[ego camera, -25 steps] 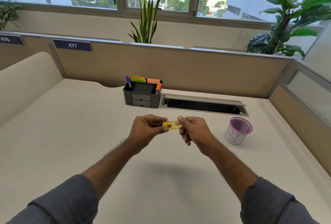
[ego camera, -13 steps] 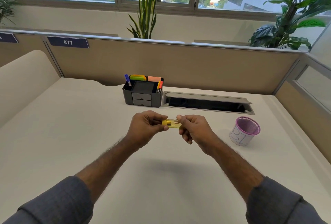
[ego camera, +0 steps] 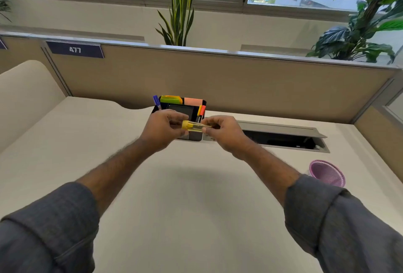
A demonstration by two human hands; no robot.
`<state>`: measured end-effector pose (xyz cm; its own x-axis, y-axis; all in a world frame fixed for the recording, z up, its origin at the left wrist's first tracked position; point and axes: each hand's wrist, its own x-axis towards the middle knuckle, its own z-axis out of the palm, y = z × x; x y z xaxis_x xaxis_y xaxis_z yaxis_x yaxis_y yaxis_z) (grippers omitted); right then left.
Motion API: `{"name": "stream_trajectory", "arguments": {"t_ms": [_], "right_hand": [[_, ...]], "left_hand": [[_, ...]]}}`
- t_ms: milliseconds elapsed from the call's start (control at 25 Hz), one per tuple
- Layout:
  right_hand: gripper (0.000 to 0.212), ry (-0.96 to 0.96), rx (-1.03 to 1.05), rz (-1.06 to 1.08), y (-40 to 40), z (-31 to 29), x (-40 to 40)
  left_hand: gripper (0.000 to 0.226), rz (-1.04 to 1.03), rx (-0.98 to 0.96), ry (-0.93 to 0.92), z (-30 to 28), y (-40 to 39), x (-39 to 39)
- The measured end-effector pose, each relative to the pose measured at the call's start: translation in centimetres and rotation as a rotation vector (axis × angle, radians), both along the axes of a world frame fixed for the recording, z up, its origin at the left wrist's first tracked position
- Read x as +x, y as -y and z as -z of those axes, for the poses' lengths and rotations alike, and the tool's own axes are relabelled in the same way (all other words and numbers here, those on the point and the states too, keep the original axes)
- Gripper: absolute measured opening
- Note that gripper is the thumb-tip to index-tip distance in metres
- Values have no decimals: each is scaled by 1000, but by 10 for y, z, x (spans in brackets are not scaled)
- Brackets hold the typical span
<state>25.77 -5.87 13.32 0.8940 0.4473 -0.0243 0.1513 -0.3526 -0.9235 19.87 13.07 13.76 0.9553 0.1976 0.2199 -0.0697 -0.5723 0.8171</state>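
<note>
Both hands are higher now: the left hand (ego camera: 162, 130) and right hand (ego camera: 224, 134) pinch the tube's (ego camera: 193, 125) ends before the organizer (ego camera: 181, 107). The sign (ego camera: 75, 50) reads 477.

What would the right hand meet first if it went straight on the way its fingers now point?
The right hand points left along the yellow tube both hands pinch, so it would probably meet the left hand first. The black organizer seems to lie farther back, but depth is unclear.
</note>
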Motion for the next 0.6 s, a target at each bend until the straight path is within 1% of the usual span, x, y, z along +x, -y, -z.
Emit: {"name": "stream_trajectory", "arguments": {"t_ms": [80,120,280,440,600], "right_hand": [[25,14,-8,22,-17,5,20],[25,26,-12,36,-26,9,29],[27,124,-94,109,-63,28,63],[30,186,-223,155,-97,49,94],[30,276,-395,124,-112,72,107]], "left_hand": [[42,-4,4,-107,1,-19,21],[41,-4,21,-131,4,-27,31],[36,-29,155,-119,22,-51,68],[36,-75,239,-111,50,-71,99],[35,-61,333,-123,70,-81,117]]}}
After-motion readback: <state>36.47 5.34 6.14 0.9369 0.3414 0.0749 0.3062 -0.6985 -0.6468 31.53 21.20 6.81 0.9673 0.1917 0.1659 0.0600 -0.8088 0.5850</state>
